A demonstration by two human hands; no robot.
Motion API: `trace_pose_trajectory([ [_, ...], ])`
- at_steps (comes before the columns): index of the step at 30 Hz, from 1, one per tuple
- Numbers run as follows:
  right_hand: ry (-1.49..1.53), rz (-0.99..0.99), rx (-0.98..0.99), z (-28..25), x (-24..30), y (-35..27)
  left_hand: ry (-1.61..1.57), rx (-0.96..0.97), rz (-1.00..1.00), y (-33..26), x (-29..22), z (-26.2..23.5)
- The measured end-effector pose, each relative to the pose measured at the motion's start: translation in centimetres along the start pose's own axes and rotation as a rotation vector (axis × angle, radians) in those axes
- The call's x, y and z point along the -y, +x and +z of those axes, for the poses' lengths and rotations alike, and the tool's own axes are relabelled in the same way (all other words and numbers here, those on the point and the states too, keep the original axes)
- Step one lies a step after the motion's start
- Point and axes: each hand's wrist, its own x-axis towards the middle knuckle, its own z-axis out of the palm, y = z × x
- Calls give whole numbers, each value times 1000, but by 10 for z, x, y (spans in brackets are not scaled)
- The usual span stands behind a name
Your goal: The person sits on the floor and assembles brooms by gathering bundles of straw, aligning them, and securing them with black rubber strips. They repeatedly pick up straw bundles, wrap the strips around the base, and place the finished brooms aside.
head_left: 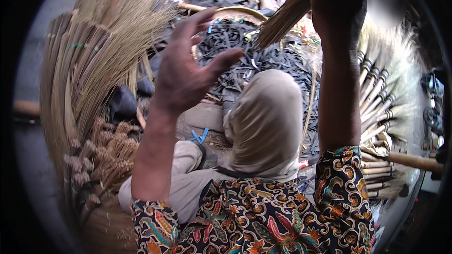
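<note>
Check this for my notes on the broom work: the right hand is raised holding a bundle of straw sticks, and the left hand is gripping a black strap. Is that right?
Not quite. In the head view the left hand grips nothing: it is raised with fingers spread, open in the air above the pile of black straps. The rest stands: the right hand is raised, its grip closed on a bundle of straw sticks.
</note>
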Motion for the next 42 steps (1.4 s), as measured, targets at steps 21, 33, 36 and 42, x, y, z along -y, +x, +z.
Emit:
trace_pose_trajectory([
  [21, 197, 522, 755, 158, -77, -267, -131, -341, -320, -181, 198, 57],
  [33, 185, 570, 919, 159, -110, -287, -225, -386, -351, -203, 237, 83],
  [36, 158, 737, 931, 160, -112, -289, -31, -239, -483, -220, 239, 88],
  [42, 438, 1012, 815, 155, -107, -238, -366, -152, -763, -216, 206, 75],
])
